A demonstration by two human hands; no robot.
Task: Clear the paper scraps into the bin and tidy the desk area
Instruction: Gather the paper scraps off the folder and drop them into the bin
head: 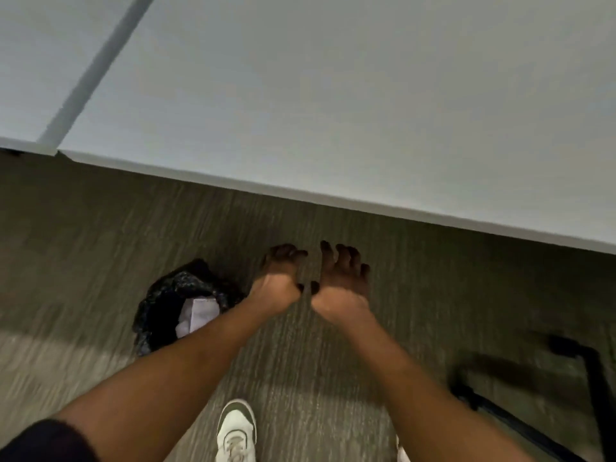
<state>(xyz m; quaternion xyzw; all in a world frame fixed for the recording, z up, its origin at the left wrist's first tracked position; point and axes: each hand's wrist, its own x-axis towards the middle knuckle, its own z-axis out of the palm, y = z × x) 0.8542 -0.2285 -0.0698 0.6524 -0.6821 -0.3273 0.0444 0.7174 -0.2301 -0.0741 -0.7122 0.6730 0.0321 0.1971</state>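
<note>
A bin lined with a black bag (166,305) stands on the carpet at lower left, with white paper scraps (198,315) lying inside it. My left hand (278,281) hovers just right of the bin, below the desk edge, fingers curled loosely and holding nothing. My right hand (343,281) is beside it, palm up, fingers spread and holding nothing. The white desk (333,111) fills the upper half of the view, and its visible surface is bare.
A seam (96,68) separates this desk from another white top at the left. A black chair base or frame (566,395) stands on the carpet at lower right. My white shoe (236,431) is at the bottom centre. The view is motion-blurred.
</note>
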